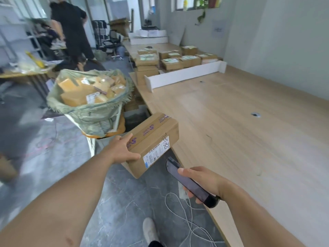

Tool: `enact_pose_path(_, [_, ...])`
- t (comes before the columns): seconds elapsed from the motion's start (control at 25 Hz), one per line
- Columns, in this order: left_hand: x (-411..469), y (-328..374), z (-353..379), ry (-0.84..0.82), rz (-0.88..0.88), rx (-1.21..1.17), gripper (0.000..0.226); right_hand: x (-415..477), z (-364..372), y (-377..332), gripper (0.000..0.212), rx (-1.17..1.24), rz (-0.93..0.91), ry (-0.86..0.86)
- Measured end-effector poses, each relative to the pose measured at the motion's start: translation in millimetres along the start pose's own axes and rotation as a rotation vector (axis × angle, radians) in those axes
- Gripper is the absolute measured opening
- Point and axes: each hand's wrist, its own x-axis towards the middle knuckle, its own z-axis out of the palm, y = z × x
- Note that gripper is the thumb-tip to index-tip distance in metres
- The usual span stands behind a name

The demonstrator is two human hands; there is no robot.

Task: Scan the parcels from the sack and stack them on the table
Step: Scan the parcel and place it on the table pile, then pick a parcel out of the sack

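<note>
My left hand [122, 150] grips the near left end of a brown cardboard parcel [154, 138] with purple-printed tape and a white shipping label, held in the air just off the table's left edge. Below and to the right, my right hand [204, 182] holds a black handheld scanner [188, 182], its head pointing up toward the label. A green woven sack [87, 111] full of brown parcels sits on a stand to the left. The long wooden table [240, 131] stretches to the right.
Stacked parcels [170, 61] lie at the table's far end behind a white cardboard divider [185, 73]. White cable loops [188, 223] lie on the grey floor by my shoe [150, 229]. A person in black [71, 29] stands at the back left near cluttered desks.
</note>
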Motion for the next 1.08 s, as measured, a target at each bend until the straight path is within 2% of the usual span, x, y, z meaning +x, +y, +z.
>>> enact_pose_path(0.16, [44, -51, -32, 0.068, -0.072, -0.022, 0.110, 75, 13, -50, 0.065, -0.089, -0.012, -0.057])
enact_pose_path(0.4, [140, -145, -128, 0.166, -0.163, -0.086, 0.111, 221, 54, -164, 0.058, -0.107, -0.029, -0.162])
enact_pose_path(0.6, [207, -206, -223, 0.248, -0.186, -0.080, 0.113, 314, 96, -246, 0.070, -0.098, -0.039, -0.267])
enact_pose_path(0.8, [268, -236, -276, 0.291, -0.190, -0.003, 0.110, 381, 100, -312, 0.058, -0.142, -0.085, -0.310])
enact_pose_path(1.08, [386, -247, -344, 0.375, -0.216, 0.127, 0.107, 500, 59, -375, 0.076, -0.130, -0.132, -0.329])
